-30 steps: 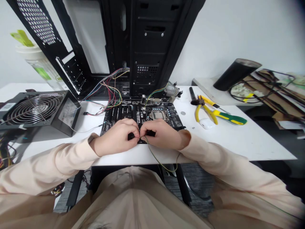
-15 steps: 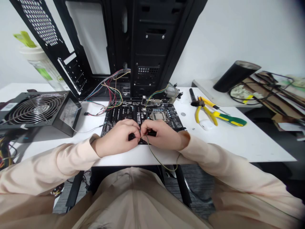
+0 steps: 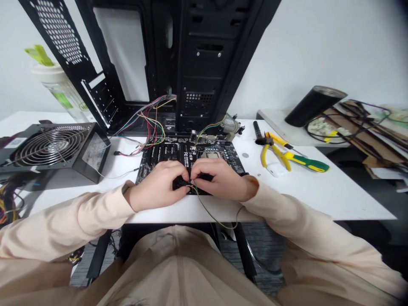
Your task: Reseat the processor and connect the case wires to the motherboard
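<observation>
A black motherboard (image 3: 153,161) lies flat on the white table, partly covered by both hands. Over its near edge, my right hand (image 3: 223,180) pinches a thin green-and-yellow wire (image 3: 208,211) between thumb and index finger. The wire's tip is hidden at the fingertips, and its free length hangs over the table edge. Close beside it, my left hand (image 3: 159,187) rests over the lower left of the board. Its thumb and index finger are a little apart, with dark board between them; the other fingers are curled. The processor (image 3: 208,156) is partly hidden behind my right hand.
An open black computer case (image 3: 204,63) stands behind the board, with coloured wires (image 3: 153,123) trailing out. A power supply (image 3: 92,159) sits at left. Pliers (image 3: 277,155), a green-and-yellow screwdriver (image 3: 309,162) and a black cylinder (image 3: 314,106) are at right.
My left thumb and index finger have parted from a pinch near the wire. My right hand has shifted slightly and still holds the wire. The whole view has dropped slightly.
</observation>
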`<state>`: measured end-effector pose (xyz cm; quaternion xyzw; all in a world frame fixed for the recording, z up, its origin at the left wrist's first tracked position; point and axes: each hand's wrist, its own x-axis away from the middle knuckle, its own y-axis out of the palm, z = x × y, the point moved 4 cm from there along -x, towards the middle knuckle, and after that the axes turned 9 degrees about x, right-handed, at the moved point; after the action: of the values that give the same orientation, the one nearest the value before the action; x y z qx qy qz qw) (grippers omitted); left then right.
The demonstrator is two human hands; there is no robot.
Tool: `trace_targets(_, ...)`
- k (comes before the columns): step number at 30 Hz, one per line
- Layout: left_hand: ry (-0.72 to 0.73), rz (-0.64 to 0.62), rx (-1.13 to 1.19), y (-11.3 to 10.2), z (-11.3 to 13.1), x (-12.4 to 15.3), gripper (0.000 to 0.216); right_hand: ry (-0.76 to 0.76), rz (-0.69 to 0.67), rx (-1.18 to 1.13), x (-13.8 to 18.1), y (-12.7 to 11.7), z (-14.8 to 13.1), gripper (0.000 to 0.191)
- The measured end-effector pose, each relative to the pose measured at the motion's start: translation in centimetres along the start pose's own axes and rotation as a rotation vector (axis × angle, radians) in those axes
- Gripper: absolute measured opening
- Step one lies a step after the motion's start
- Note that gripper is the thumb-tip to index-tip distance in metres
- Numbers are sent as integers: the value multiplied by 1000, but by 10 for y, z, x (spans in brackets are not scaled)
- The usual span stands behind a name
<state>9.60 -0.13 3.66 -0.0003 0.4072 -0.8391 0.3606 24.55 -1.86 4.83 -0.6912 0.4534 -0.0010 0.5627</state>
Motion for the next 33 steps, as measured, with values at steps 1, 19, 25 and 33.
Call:
trace_targets(1,-17,11,-11,0,0,0,10,-11,7,-7,0,0,-1,15)
trace_targets(19,33,-36,-68,5,1,2,14,-72,-174,-81,1,-4,-6,20)
trace_targets(25,37,-50,-68,5,3,1,10,-52,-231,-351,6,-21,-5,47)
trace_targets(33,45,-42,-83,6,1,1,8,183,97,-850,14,-52,21,27)
